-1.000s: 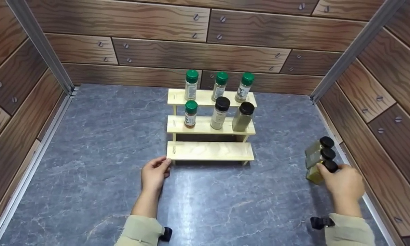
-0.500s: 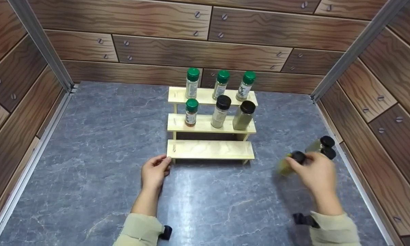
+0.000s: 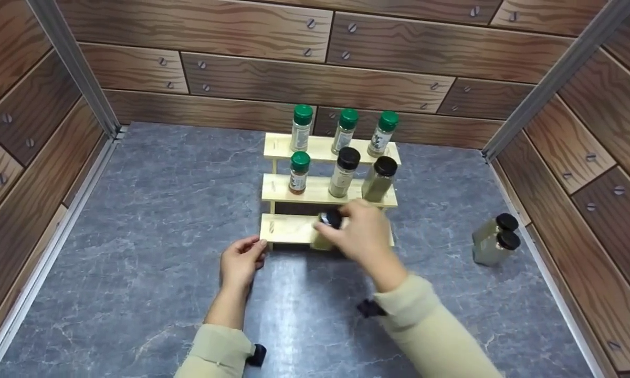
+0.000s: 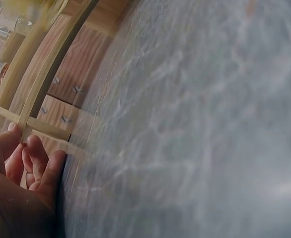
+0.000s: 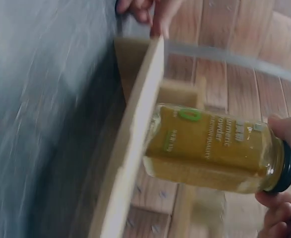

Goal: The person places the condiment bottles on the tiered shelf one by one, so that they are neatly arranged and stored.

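A three-step pale wooden spice rack [image 3: 289, 228] stands on the grey marbled tabletop. My left hand [image 3: 240, 262] pinches the left front corner of its lowest step; in the left wrist view thumb and fingertips [image 4: 36, 144] meet at that corner. My right hand [image 3: 365, 233] grips a turmeric powder jar [image 5: 210, 148] by its black lid [image 5: 286, 168]. The jar is upright at the lowest step, its base right at the front edge of the board. Yellow powder and a printed label show in the right wrist view.
Three green-capped spice bottles [image 3: 301, 136] stand on the top step. The middle step bears a green-capped bottle [image 3: 297, 181] and two black-capped jars [image 3: 341, 181]. Two more black-capped jars [image 3: 491, 251] stand at the right. Wood-patterned walls [image 3: 262, 79] enclose the table.
My right hand has lifted the turmeric jar from beside the two jars at the right and carried it left to the lowest step. My left hand has kept its place at the rack's corner.
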A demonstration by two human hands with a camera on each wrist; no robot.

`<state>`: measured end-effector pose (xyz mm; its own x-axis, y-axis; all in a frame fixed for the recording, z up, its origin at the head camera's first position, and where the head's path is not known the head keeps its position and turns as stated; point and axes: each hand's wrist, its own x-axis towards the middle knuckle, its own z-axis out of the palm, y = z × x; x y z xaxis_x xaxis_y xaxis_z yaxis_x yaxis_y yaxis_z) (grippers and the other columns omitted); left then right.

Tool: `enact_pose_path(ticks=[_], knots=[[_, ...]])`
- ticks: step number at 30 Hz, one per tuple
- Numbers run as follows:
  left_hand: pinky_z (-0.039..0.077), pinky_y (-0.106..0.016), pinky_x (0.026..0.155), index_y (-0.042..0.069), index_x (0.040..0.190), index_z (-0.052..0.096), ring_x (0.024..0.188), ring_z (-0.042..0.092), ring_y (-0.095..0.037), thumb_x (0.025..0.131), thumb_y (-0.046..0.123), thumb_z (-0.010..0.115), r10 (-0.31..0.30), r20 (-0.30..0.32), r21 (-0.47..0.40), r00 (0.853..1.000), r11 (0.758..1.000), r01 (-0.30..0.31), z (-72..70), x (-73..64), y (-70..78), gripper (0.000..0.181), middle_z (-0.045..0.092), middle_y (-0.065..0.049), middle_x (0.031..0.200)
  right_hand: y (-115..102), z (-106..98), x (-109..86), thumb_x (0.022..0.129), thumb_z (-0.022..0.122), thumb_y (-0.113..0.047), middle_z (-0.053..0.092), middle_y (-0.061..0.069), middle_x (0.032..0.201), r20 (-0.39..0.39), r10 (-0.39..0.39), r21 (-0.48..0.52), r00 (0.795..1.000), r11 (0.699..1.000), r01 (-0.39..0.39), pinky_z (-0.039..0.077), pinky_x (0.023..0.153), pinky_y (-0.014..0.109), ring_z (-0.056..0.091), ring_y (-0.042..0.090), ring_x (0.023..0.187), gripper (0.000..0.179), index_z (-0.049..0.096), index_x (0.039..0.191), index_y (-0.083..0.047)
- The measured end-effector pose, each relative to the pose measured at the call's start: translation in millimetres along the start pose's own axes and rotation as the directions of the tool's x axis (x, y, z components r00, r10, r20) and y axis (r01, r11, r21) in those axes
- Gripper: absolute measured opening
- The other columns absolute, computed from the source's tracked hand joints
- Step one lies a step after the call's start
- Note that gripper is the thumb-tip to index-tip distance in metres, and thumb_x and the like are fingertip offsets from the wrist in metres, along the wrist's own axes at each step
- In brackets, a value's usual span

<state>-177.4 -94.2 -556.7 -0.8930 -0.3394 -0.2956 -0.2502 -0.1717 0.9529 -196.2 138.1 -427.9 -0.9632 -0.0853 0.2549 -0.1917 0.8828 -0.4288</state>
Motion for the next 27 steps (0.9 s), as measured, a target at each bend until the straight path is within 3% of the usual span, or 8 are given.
enact_pose_path(ticks=[9,19,27], knots=[[0.059,-0.025,0.061,-0.012,0.121,0.071,0.073,0.068,-0.016,0.095,0.008,0.08,0.005,0.023,-0.015,1.0,1.0,-0.004,2.1,-0.6,-1.7,0.033,0.072,-0.011,0.088,-27.9,34.1,21.1,0.08,0.087,-0.062,0.065,0.004,0.081,-0.053,-0.131,-0.065,0.99,0.99,0.127,0.05,0.06,0.042,0.059,0.023,0.067,0.055,0.066,0.077,-0.011],[0.06,-0.026,0.061,-0.011,0.12,0.072,0.073,0.068,-0.016,0.095,0.007,0.08,0.005,0.021,-0.017,1.0,1.0,-0.005,0.9,0.9,1.0,0.031,0.072,-0.01,0.086,-37.9,44.3,29.8,0.081,0.081,-0.07,0.065,0.005,0.078,-0.079,-0.156,-0.106,0.985,0.983,0.147,0.052,0.06,0.046,0.062,0.027,0.067,0.062,0.065,0.075,-0.011],[0.06,-0.027,0.061,-0.012,0.121,0.071,0.074,0.069,-0.017,0.096,0.007,0.079,0.008,0.015,-0.024,1.0,1.0,-0.008,1.2,1.8,-1.0,0.032,0.074,-0.014,0.09,-38.5,45.5,29.5,0.082,0.08,-0.071,0.066,0.006,0.081,-0.061,-0.16,-0.133,0.985,0.98,0.15,0.053,0.062,0.045,0.063,0.028,0.069,0.063,0.071,0.081,-0.009]])
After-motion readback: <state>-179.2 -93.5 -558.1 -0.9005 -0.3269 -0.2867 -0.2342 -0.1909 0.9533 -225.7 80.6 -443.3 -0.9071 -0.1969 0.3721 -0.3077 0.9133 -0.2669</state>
